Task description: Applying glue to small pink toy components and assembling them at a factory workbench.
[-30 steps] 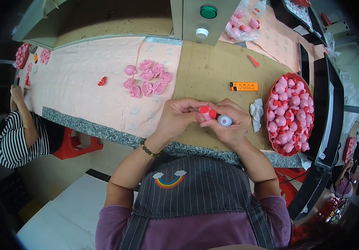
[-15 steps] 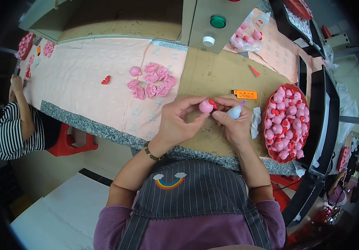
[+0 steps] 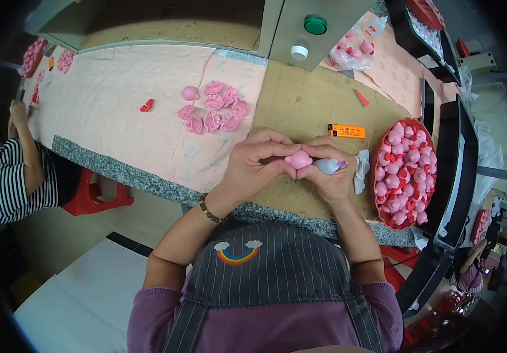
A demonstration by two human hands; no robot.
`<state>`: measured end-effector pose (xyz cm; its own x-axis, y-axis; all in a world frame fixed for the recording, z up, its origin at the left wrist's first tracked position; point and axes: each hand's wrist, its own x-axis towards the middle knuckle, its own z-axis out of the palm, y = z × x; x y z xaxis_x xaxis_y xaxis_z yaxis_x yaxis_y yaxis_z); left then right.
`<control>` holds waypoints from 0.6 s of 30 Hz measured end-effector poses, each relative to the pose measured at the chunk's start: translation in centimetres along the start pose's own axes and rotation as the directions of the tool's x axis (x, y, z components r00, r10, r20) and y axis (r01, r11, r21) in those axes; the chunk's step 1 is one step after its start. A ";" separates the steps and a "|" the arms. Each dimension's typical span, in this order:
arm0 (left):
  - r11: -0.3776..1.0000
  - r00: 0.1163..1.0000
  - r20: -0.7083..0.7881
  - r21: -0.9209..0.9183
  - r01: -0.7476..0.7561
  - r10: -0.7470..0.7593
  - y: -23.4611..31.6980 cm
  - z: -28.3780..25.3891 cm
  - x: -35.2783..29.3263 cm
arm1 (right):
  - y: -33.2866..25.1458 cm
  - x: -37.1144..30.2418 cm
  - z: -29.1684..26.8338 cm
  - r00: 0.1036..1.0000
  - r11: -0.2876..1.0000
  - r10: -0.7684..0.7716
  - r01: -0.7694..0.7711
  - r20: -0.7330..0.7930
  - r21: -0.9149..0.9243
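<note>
Between the fingertips of both hands is a small pink toy figure (image 3: 298, 159), its round part facing up. My left hand (image 3: 263, 162) pinches it from the left. My right hand (image 3: 331, 179) presses it from the right and also keeps a small pale-blue bottle with a purple tip (image 3: 327, 166) against its palm. The red piece seen on the toy earlier is now hidden by the fingers. To the left lie several pink moulded pieces (image 3: 213, 101), a round pink piece (image 3: 190, 93) and a red piece (image 3: 147, 105).
A red scalloped basket (image 3: 375, 182) full of pink-and-red toys stands at the right. Near my right hand are an orange lighter (image 3: 346, 130) and a crumpled white tissue (image 3: 361, 170). A machine box (image 3: 318, 41) with a green button stands ahead. Another person (image 3: 24, 170) works at far left.
The toy has turned between my fingers, and both hands have closed in around it. The bottle has tipped from upright to lying sideways, its tip pointing right.
</note>
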<state>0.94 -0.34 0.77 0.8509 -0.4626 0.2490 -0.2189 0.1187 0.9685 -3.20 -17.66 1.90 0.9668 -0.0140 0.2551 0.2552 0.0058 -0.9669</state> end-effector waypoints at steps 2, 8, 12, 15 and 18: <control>0.976 0.979 -0.014 0.073 -0.204 0.206 -0.3 0.1 0.2 | 0.3 -0.4 0.4 0.999 0.999 -0.045 0.045 -0.021 -0.026; 0.994 0.999 -0.011 -0.092 -0.051 0.050 -0.1 0.4 -0.3 | 0.2 -1.1 1.0 0.993 0.994 -0.057 0.047 -0.101 -0.097; 0.994 0.998 -0.006 -0.093 -0.063 0.062 -0.2 0.4 -0.3 | 0.3 -1.2 0.9 0.992 0.989 -0.094 0.083 -0.088 -0.124; 0.995 0.998 0.002 -0.080 -0.067 0.067 -0.2 0.3 -0.2 | 0.0 -0.8 0.7 0.993 0.986 -0.099 0.088 -0.071 -0.144; 0.994 0.998 0.007 -0.096 -0.057 0.058 -0.4 0.1 0.0 | -0.5 -0.6 1.1 0.996 0.993 -0.048 0.039 -0.080 -0.111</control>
<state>0.96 -0.45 0.34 0.8335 -0.4611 0.3043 -0.2199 0.2285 0.9484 -3.91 -16.60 2.20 0.9495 -0.0938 0.2993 0.2893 -0.1061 -0.9513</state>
